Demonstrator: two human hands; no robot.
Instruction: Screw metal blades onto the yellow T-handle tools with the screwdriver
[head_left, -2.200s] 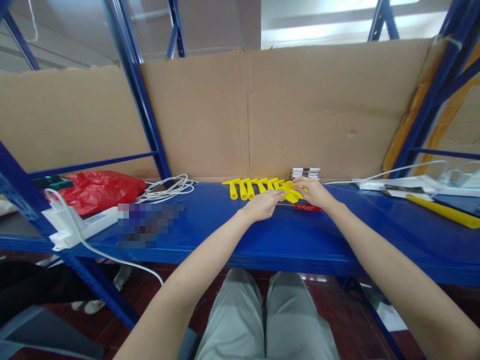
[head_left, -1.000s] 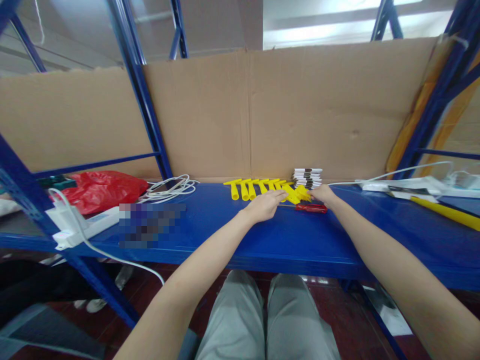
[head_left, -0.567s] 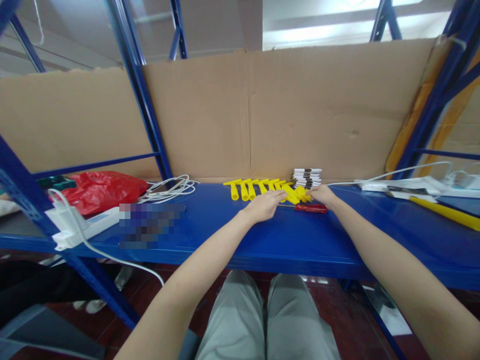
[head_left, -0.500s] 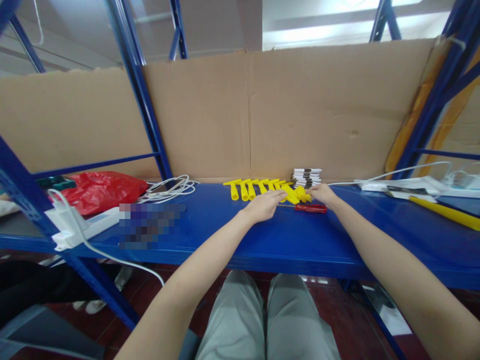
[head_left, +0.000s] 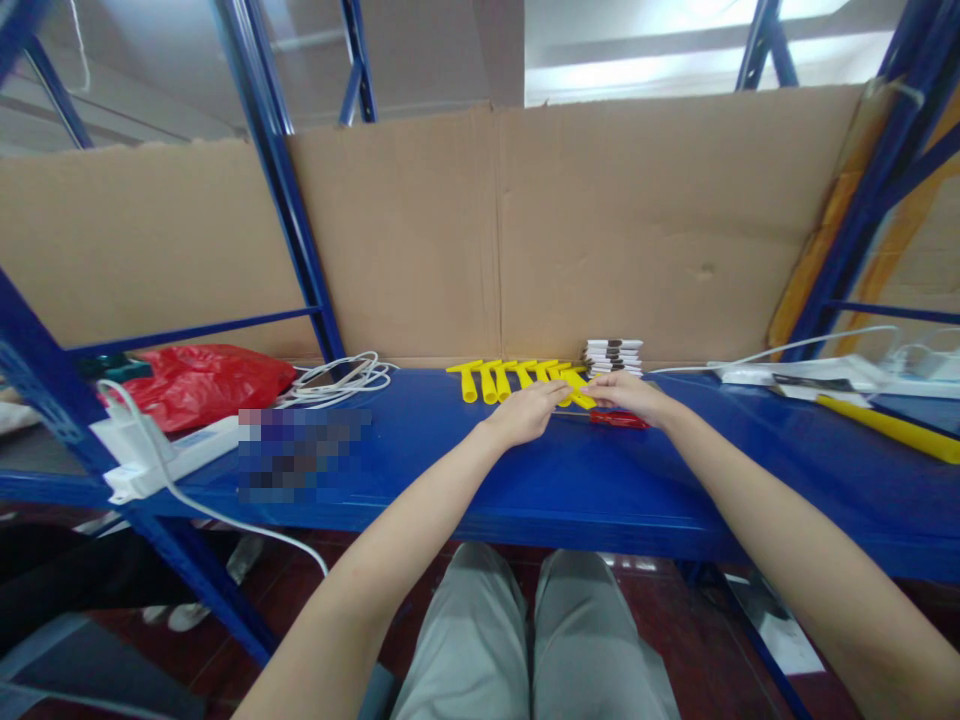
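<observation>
My left hand (head_left: pixel 529 412) is closed around the near end of a yellow plastic part (head_left: pixel 577 386) just above the table. My right hand (head_left: pixel 630 395) has its fingers pinched together at the right side of that same part; what sits between the fingertips is hidden. Left of them, several yellow T-shaped plastic parts (head_left: pixel 489 384) lie in a row, tubular ends toward me. A screwdriver with a red clear handle (head_left: pixel 619 420) lies below my right hand, its shaft pointing left. Behind that hand is a stack of white packets with dark bands (head_left: pixel 613 357).
The blue shelf table (head_left: pixel 570 480) has a cardboard wall (head_left: pixel 645 220) behind it. To the left are a red plastic bag (head_left: pixel 214 385), coiled white cable (head_left: pixel 352 375) and a white power strip (head_left: pixel 202 445). On the right lie another power strip (head_left: pixel 825 372) and a long yellow object (head_left: pixel 892 427).
My right hand has moved left from beside the small yellow pieces near the packets to the part in my left hand. My left hand has stayed in place.
</observation>
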